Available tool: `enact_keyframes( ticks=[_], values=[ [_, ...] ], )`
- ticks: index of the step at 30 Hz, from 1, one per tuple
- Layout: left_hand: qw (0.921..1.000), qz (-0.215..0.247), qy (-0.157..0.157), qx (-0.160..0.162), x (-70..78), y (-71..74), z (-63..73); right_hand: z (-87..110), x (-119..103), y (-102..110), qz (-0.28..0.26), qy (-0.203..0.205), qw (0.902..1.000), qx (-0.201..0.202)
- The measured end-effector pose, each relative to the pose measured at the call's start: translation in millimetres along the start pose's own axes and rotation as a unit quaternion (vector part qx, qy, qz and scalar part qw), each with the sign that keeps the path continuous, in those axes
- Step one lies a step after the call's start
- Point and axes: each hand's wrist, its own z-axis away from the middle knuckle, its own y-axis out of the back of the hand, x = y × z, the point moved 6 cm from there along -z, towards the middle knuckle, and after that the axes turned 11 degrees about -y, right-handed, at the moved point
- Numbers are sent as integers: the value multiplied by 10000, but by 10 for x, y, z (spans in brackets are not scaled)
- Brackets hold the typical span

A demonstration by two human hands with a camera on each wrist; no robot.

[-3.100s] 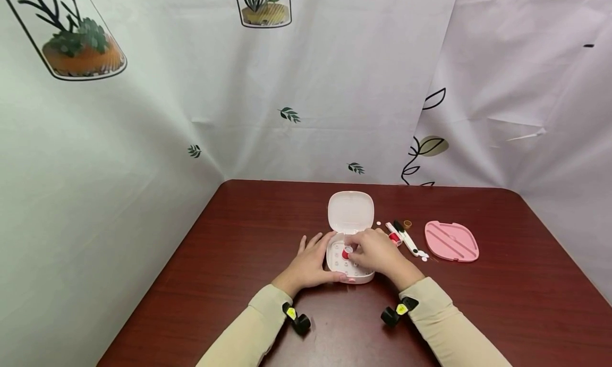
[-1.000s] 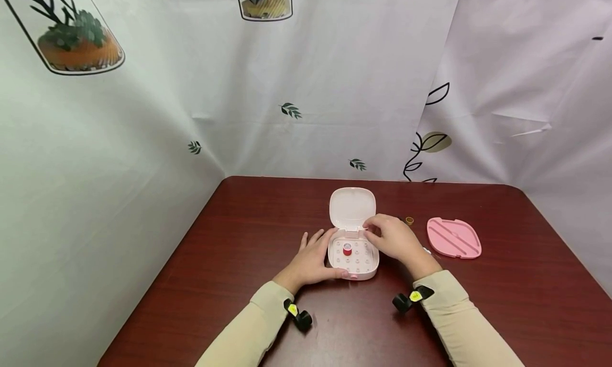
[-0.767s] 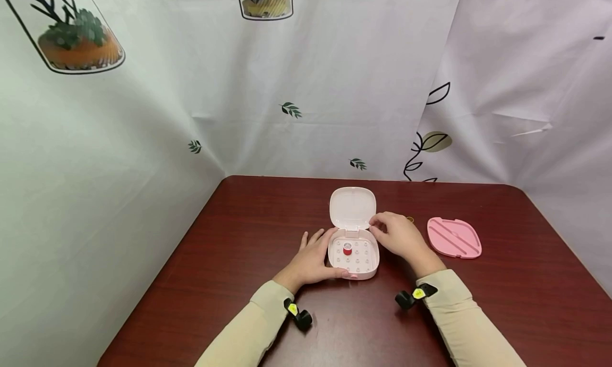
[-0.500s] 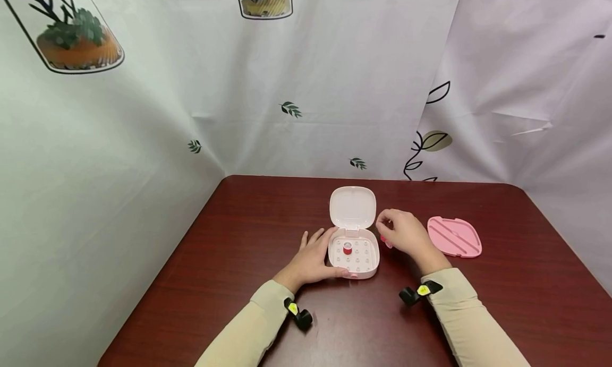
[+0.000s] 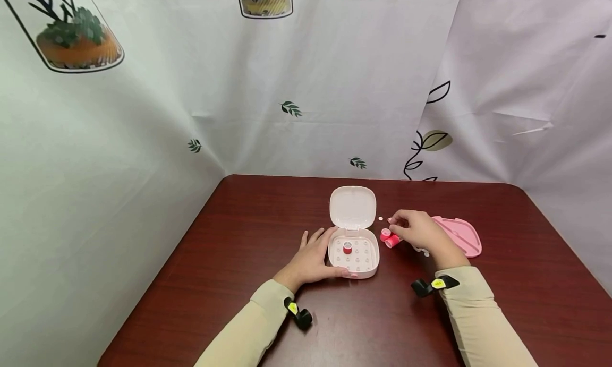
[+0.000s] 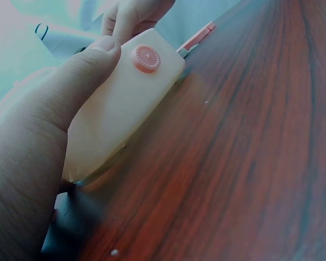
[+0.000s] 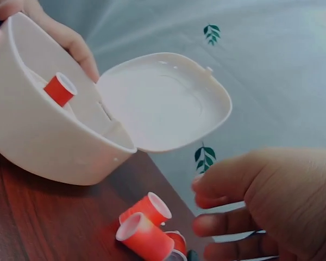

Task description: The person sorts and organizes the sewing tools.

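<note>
My left hand [image 5: 313,258] grips the left side of a white sewing box [image 5: 354,274], its thumb [image 6: 81,76] lying across the front beside a pink round button [image 6: 147,57]. The box's lid [image 5: 353,207] stands raised at the back. Inside, one red thread spool [image 5: 347,248] sits upright on the pegged floor [image 5: 358,258]. My right hand [image 5: 423,231] hovers to the right of the box, thumb and fingers loosely bent, with nothing showing between them in the right wrist view. Just below its fingertips lie pinkish-red spools [image 7: 146,236], and a darker red one [image 7: 177,242] shows partly behind them.
A pink tray-like insert [image 5: 461,237] lies beyond my right hand, partly covered by it. Small white pieces [image 5: 427,254] peek out under that hand. A small white disc [image 5: 380,218] lies by the lid. Fabric with printed plants hangs behind the table [image 5: 268,213].
My right hand has let go of the red spool, which now stands in the box, and moved right over the loose items, uncovering pinkish-red spools. My left hand keeps its hold on the box.
</note>
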Motion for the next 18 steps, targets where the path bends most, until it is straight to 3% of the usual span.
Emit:
enact_keyframes(
  ticks=[8, 18],
  values=[
    [10000, 7, -15, 31, 13, 9, 8, -7, 36, -35, -18, 181, 9997, -158],
    [10000, 35, -36, 28, 4, 7, 5, -11, 82, -68, 90, 4, 9997, -239]
  ],
)
